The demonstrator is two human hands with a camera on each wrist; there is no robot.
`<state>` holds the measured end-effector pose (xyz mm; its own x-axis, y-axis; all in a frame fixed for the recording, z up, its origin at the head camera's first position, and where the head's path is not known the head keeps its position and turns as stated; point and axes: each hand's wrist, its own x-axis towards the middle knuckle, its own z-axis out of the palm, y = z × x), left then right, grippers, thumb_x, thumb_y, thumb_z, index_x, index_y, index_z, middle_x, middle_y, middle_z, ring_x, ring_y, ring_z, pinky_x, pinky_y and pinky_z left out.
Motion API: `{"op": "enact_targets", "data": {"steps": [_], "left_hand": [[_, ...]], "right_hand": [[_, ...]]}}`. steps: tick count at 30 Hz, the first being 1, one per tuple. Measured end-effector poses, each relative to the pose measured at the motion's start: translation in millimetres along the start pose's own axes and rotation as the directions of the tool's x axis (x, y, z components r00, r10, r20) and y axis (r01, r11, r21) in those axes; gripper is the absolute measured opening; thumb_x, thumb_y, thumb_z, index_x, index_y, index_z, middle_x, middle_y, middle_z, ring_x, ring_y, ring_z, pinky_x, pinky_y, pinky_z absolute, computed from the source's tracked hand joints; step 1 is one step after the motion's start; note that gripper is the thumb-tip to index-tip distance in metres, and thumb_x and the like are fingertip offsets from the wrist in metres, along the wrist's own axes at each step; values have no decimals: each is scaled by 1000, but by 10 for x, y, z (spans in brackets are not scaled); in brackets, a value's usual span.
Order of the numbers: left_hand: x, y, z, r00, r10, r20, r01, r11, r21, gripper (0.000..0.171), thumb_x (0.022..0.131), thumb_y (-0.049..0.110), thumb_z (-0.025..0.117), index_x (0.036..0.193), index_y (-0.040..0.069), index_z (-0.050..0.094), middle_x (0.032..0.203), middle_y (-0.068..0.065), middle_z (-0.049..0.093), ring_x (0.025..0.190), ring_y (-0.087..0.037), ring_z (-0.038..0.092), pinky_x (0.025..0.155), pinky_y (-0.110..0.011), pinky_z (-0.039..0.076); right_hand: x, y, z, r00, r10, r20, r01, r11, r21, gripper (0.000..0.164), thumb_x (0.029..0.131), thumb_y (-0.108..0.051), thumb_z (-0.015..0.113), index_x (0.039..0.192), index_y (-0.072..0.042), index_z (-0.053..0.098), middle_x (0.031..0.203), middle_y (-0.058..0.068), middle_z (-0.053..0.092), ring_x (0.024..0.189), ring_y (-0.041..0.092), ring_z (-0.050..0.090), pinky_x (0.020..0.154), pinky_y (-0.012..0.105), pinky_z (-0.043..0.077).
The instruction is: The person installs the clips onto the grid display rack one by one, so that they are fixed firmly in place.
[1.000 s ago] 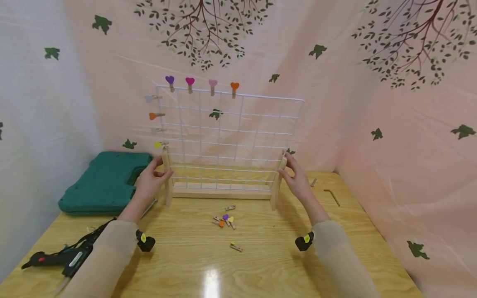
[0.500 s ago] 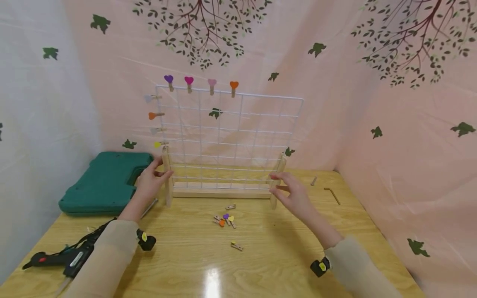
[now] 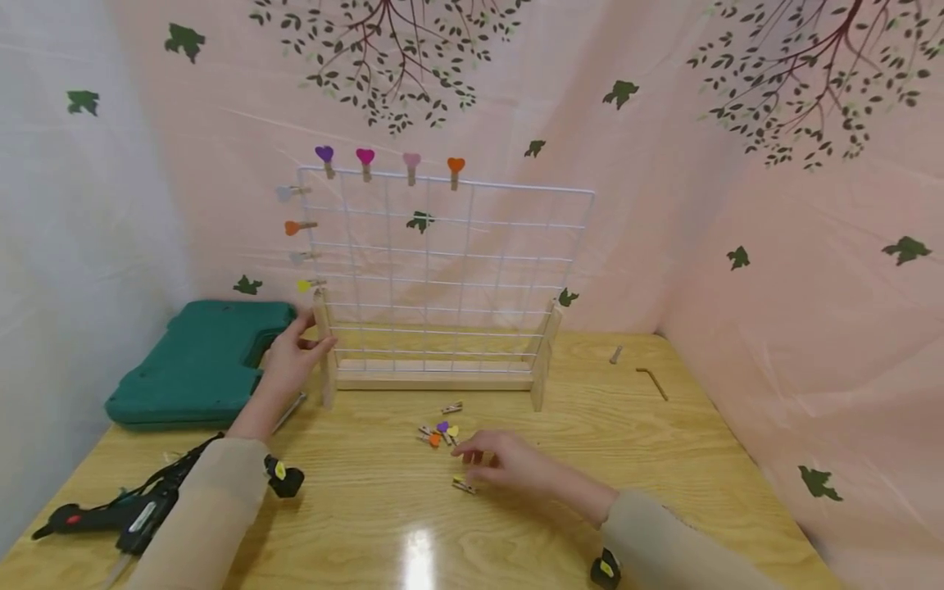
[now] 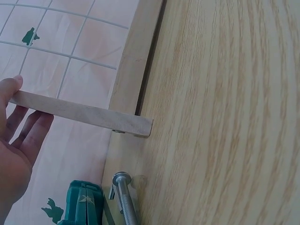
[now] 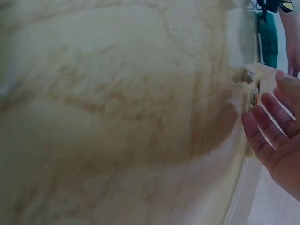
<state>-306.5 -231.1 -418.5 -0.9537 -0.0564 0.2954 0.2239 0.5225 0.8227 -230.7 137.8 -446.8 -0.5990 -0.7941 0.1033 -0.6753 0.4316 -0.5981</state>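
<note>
A white wire grid stands upright in a wooden stand. My left hand holds the stand's left post; in the left wrist view thumb and fingers lie on either side of that post. Several heart-topped mini clothespins are clipped along the grid's top and left edge, among them an orange one. My right hand hovers over the table beside a loose clothespin with a yellow top. In the right wrist view its fingers are apart and loosely bent, with nothing held. More loose clothespins lie just beyond.
A green case lies left of the stand. A black glue gun with its cord is near the left forearm. A bolt lies by the case. At right are a small bolt and a hex key.
My right hand has let go of the stand's right post and come down and left to the loose clothespins. The left hand keeps its hold on the left post.
</note>
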Motion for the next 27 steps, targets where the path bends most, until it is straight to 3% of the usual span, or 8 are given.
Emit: {"op": "enact_targets", "data": {"steps": [4,8,17,20,27], "left_hand": [[-1,-7,-4,1000,-7,10,7,1000,-4,63,86,41,54,141,25,27,136,-10,39,95,-26,52,72,-40,48],[-9,-9,-1,1000,-9,6,9,1000,-4,66,84,47,53,141,25,27,136,-10,39,94,-26,52,71,-39,48],[5,1,9,1000,-2,16,2,1000,8,68,84,47,52,142,24,24,138,-10,37,95,-25,52,70,-37,48],[5,5,11,1000,-9,19,9,1000,10,70,84,49,52,142,23,24,138,-10,36,95,-26,51,70,-38,48],[-2,11,-7,1000,-18,17,18,1000,3,69,83,50,52,141,24,26,138,-10,37,96,-26,52,70,-40,49]], "right_hand": [[65,8,83,998,-6,64,7,1000,-25,27,85,-23,60,110,-14,61,89,-8,59,71,-2,51,61,13,45],[113,44,115,995,-39,91,44,997,-58,22,85,-23,60,106,-16,65,87,-10,58,73,-4,50,63,11,44],[155,72,130,994,-66,89,76,991,-109,12,83,-20,63,93,-17,68,81,-10,56,71,-3,46,61,10,41],[146,70,116,993,-66,93,74,994,-81,9,83,-20,63,90,-17,67,84,-9,57,73,-2,48,64,11,42],[170,-111,-110,991,52,125,-65,992,108,9,84,-19,62,91,-14,65,82,-9,62,71,0,57,58,18,50]]}}
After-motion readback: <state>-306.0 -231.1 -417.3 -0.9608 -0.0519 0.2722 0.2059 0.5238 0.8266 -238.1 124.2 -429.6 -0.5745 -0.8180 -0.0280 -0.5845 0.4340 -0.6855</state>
